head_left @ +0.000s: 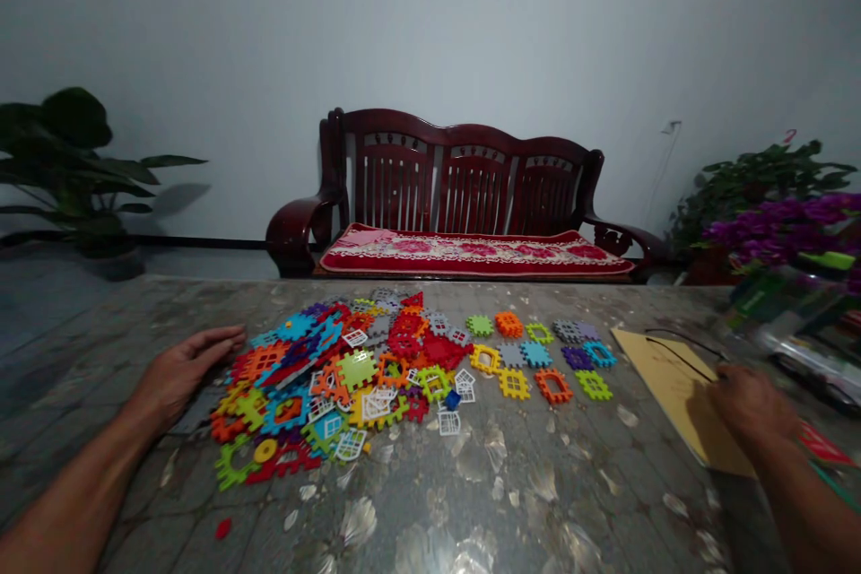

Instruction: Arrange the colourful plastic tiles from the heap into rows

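My left hand (192, 368) rests at the left side of a heap of colourful plastic building pieces (356, 368), its fingers stretched out and nothing held. Toothed square tiles, red triangles and white window-frame inserts make up the heap. To its right, loose toothed squares such as an orange frame (553, 387) and a green window tile (594, 385) lie in rough rows. My right hand (757, 404) is closed at the right, over a yellow-brown notebook or board (673, 390). Thin dark curved arms, apparently of eyeglasses (682, 356), run out from its fingers; the rest is hidden.
Everything lies on a grey patterned table (511, 502). A red round piece (223, 528) sits near the front. At right are a clear bottle with green lid (817, 287) and purple flowers (780, 229). Behind stands a dark wooden bench (471, 179); a plant (73, 161) is left.
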Available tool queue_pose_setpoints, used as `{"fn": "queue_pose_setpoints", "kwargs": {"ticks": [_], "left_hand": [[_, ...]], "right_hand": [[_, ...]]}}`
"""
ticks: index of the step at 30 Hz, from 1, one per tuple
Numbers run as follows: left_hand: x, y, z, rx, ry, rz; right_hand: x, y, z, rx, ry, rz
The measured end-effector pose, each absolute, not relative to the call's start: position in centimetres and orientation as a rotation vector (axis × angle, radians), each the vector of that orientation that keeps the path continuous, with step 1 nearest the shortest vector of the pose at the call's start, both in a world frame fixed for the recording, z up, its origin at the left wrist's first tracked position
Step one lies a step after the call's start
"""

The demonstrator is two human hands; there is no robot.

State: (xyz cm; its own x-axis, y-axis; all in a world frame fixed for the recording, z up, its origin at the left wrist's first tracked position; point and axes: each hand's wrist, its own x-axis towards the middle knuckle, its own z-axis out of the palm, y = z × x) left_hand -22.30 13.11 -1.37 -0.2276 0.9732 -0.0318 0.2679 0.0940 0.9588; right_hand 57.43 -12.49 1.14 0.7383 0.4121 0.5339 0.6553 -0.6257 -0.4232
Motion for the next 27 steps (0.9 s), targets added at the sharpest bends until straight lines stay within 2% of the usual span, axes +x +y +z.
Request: {"fn": "queue_pose_setpoints", "kwargs": {"ticks": [3, 10, 14, 21, 27], "left_hand": [[-22.4, 13.2, -1.5, 1.245, 1.580, 1.186], [-22.6, 13.2, -1.5, 1.247, 1.541, 1.215], [-22.6, 13.2, -1.5, 1.277, 1.547, 1.209], [-23.0, 13.6, -1.8, 1.396, 1.602, 1.175], [-22.7, 13.5, -1.8, 1.336, 1.588, 1.172]], "right_hand": [[53.4, -10.1, 2.3, -2.439, -0.851, -0.497], [33.6, -3.1, 0.8, -1.672, -1.656, -0.027], [25.3, -0.8, 0.2, -1.546, -2.001, 0.062], [21.9, 2.1, -0.1, -1.672, -2.251, 0.082], [20.3, 2.1, -0.8, -1.683, -2.197, 0.105]]}}
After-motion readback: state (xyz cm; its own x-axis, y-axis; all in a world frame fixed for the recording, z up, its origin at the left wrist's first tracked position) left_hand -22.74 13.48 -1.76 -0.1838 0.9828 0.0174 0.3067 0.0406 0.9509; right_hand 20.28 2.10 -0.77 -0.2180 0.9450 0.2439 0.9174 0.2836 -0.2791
